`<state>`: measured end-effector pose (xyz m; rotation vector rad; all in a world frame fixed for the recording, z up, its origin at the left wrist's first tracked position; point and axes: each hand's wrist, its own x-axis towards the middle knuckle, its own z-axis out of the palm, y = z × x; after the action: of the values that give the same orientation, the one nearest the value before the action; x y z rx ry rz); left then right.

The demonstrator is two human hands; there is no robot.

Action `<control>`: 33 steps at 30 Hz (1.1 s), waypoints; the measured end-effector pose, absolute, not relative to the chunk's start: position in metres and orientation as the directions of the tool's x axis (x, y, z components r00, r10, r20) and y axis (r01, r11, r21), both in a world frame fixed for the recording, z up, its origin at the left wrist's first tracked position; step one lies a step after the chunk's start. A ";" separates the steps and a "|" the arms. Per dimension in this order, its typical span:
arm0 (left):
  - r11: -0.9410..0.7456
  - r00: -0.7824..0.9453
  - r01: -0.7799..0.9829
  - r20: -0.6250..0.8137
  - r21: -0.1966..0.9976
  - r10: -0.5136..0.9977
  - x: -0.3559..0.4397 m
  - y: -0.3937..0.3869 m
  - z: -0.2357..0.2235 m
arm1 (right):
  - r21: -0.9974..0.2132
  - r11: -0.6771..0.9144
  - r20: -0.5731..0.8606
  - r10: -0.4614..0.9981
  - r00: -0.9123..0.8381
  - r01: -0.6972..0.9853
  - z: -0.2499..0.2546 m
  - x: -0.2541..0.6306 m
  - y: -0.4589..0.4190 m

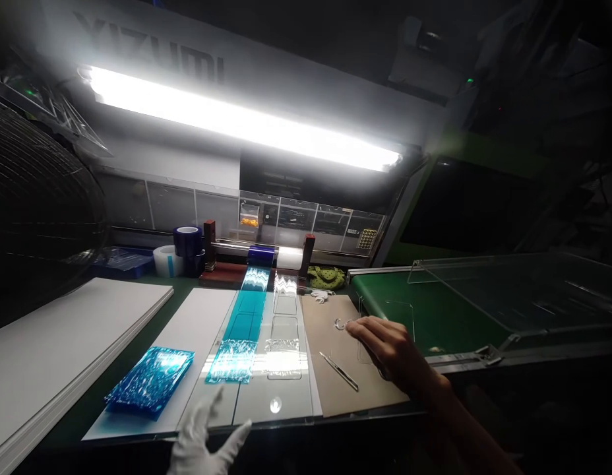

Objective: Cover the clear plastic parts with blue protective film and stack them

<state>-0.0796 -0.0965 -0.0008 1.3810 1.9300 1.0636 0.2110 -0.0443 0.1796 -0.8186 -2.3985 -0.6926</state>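
a blue film stack [150,379] rests on white sheeting [111,422]; the gloved left hand [200,439] spreads wide below a blue strip [245,316] and clear strip [285,330]; a slim metal tool [339,371] lies on brown board [328,330]; near a curled clear scrap [339,324], the bare right hand [385,340] narrows its fingertips, though whether they grip anything cannot be told.
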 end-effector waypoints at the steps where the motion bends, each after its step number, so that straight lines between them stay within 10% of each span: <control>1: 0.023 -0.291 0.661 0.228 0.750 0.929 -0.083 -0.090 0.018 | 0.297 0.697 0.579 0.412 -0.703 0.653 0.177 0.211 -0.045; 5: -0.280 0.100 0.943 0.652 0.178 0.752 -0.074 -0.066 0.091 | 0.305 0.733 0.506 0.417 -0.755 0.609 0.170 0.201 -0.047; 12: -0.372 0.408 0.913 0.452 -0.170 0.793 -0.046 -0.050 0.114 | 0.323 0.781 0.434 0.380 -0.817 0.534 0.164 0.174 -0.052; 19: -0.341 0.330 0.939 0.406 -0.048 0.852 -0.058 -0.059 0.109 | 0.160 0.809 0.429 0.459 -0.778 0.566 0.175 0.176 -0.043; 29: -0.359 0.324 0.933 0.353 0.036 0.878 -0.090 -0.060 0.101 | 0.083 0.736 0.068 0.669 -0.740 0.672 0.172 0.203 -0.025; 33: -0.466 0.335 0.847 0.422 0.257 0.842 -0.098 -0.065 0.087 | -0.084 0.756 0.051 0.653 -0.755 0.649 0.164 0.204 -0.020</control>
<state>-0.0979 -0.0650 0.0866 2.5737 1.6276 0.8046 0.2037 -0.0197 0.1640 -1.0660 -2.8715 0.0943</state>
